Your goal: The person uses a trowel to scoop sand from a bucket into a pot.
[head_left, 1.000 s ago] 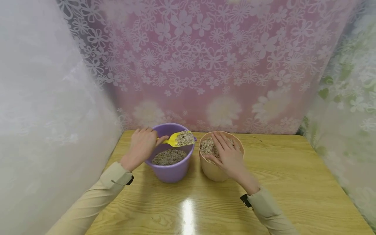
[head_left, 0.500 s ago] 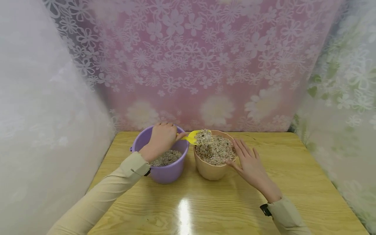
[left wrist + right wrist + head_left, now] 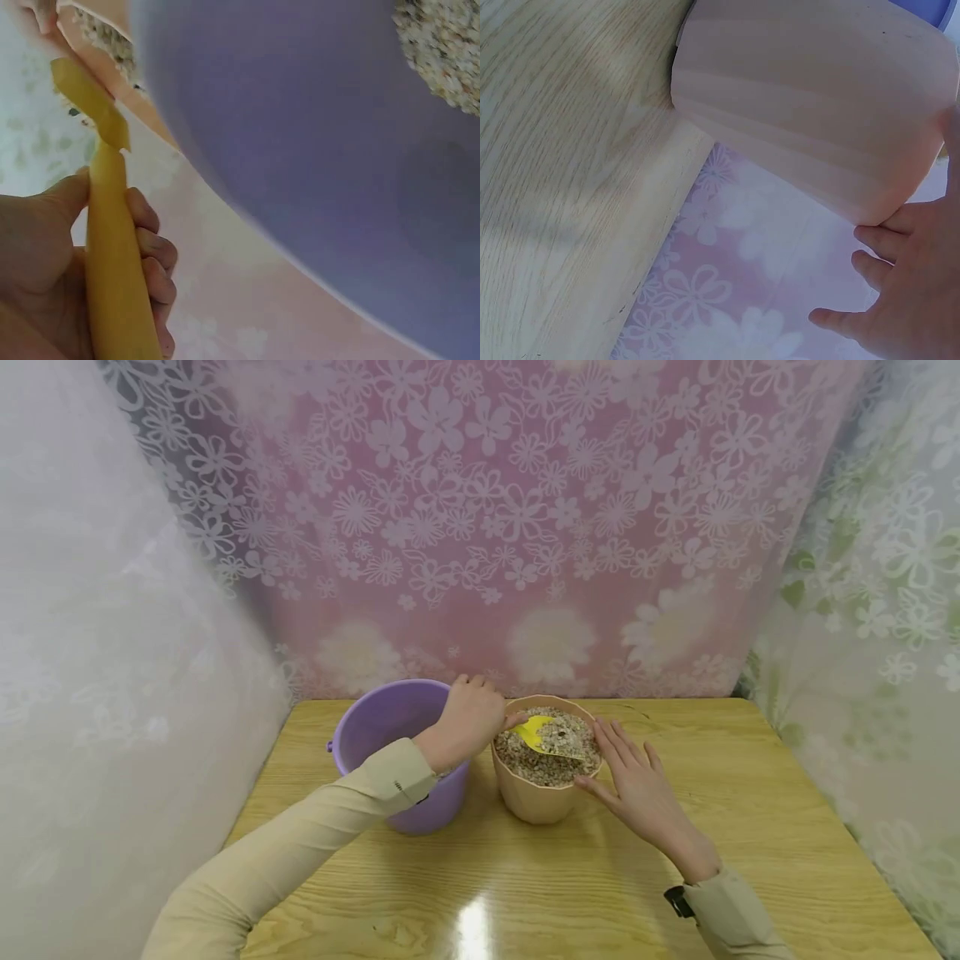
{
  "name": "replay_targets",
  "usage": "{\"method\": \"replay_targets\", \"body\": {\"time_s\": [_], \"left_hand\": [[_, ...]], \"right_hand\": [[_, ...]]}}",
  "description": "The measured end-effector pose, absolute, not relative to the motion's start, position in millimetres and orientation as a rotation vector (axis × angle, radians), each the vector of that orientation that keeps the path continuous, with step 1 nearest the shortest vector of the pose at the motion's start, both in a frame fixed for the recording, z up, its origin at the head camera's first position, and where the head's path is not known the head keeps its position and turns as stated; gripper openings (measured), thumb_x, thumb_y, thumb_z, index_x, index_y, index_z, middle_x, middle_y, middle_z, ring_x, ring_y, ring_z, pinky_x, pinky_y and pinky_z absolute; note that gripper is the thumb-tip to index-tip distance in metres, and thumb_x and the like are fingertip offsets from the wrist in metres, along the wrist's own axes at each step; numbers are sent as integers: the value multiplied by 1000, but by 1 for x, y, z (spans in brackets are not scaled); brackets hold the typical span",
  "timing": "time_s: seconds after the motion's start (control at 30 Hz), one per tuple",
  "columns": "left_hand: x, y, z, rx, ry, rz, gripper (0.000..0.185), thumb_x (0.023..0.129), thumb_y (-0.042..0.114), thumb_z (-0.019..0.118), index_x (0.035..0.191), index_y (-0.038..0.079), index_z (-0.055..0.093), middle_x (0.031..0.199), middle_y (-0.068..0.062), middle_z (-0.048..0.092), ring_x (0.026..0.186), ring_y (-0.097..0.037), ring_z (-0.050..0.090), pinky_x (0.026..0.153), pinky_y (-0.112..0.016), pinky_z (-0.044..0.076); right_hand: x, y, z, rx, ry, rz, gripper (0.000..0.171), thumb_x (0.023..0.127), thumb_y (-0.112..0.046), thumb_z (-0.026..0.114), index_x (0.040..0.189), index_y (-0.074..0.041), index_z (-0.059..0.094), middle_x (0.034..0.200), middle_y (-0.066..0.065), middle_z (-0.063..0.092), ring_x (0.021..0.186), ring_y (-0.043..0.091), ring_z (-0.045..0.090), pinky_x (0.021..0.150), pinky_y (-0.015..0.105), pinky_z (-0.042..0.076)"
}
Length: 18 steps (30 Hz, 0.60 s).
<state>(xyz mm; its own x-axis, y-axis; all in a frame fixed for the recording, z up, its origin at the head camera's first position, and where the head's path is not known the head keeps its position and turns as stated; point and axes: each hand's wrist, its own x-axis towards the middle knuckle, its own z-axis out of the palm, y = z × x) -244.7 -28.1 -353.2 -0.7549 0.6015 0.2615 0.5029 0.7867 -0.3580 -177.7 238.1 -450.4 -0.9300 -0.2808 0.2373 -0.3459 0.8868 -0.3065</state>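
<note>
Head view: left hand [image 3: 468, 720] gripped the yellow scoop [image 3: 542, 735] over the beige pot [image 3: 542, 789]; right hand [image 3: 637, 781], fingers straight, touched its rim.

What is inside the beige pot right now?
The beige pot is filled near its rim with pebbly gravel; the yellow scoop, gripped by the left hand, lies on top. Anything beneath the gravel is covered.

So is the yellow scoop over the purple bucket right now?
No, the yellow scoop in the left hand is over the beige pot, beside the purple bucket.
</note>
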Motion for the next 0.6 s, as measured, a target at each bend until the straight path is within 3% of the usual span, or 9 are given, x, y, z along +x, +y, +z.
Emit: {"method": "replay_targets", "body": {"time_s": [0.17,0.4,0.6], "left_hand": [[-244,-14,-349,-867,-2737,506,59,103,60,42,71,18,68,88,0,68,89,-19,59,78,-32,43],[-246,-11,-346,-895,-2631,604,61,101,61,44,65,17,63,83,0,68,84,-17,60,79,-31,46],[-246,-12,-342,-935,-2642,656,58,101,62,43,75,19,72,88,0,69,85,-17,60,80,-31,44]], "right_hand": [[-176,238,-449,479,-2867,501,91,97,-59,57,163,-11,15,168,14,18,153,38,18,116,70,11],[-178,237,-447,484,-2857,487,91,97,-58,57,162,-11,16,167,15,21,153,37,19,117,68,11],[-177,237,-449,478,-2865,490,92,97,-59,58,162,-10,16,166,16,21,153,37,19,117,68,11]]}}
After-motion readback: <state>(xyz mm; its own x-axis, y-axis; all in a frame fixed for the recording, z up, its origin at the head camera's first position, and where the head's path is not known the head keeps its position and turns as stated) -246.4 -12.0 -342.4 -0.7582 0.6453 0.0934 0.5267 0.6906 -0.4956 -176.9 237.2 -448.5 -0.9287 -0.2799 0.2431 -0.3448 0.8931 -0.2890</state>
